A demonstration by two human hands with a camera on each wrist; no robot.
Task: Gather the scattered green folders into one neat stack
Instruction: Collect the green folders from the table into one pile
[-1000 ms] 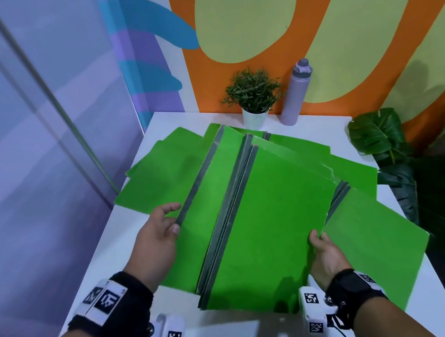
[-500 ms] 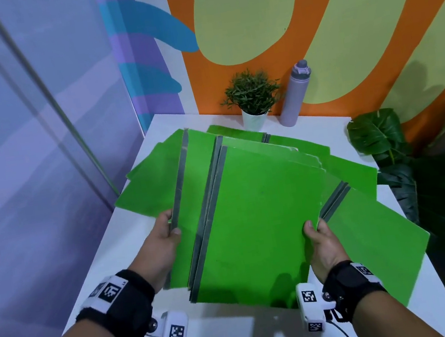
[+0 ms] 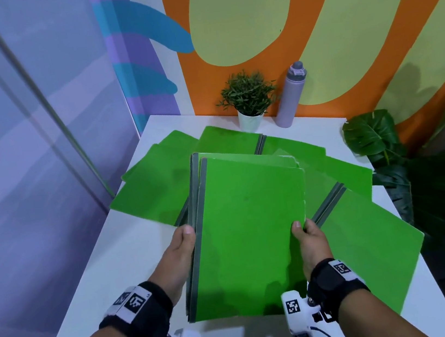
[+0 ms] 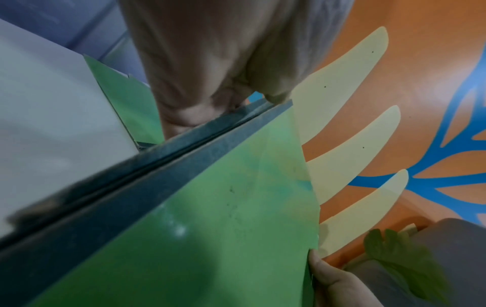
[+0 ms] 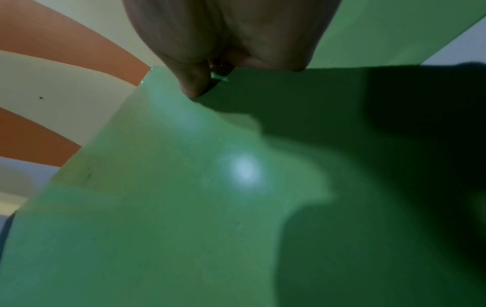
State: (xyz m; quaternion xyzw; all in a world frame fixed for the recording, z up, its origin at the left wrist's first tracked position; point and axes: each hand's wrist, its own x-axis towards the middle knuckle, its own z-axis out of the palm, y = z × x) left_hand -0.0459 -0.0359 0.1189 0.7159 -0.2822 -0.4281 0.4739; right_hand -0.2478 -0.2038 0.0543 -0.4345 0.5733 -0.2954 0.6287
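Green folder stack [image 3: 253, 229] (tilted), between both hands' fingers [image 3: 186, 232]

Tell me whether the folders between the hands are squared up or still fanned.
Nearly squared, not flush. The held folders overlap closely between the left hand and right hand, but their grey spines sit slightly staggered and far corners peek out.
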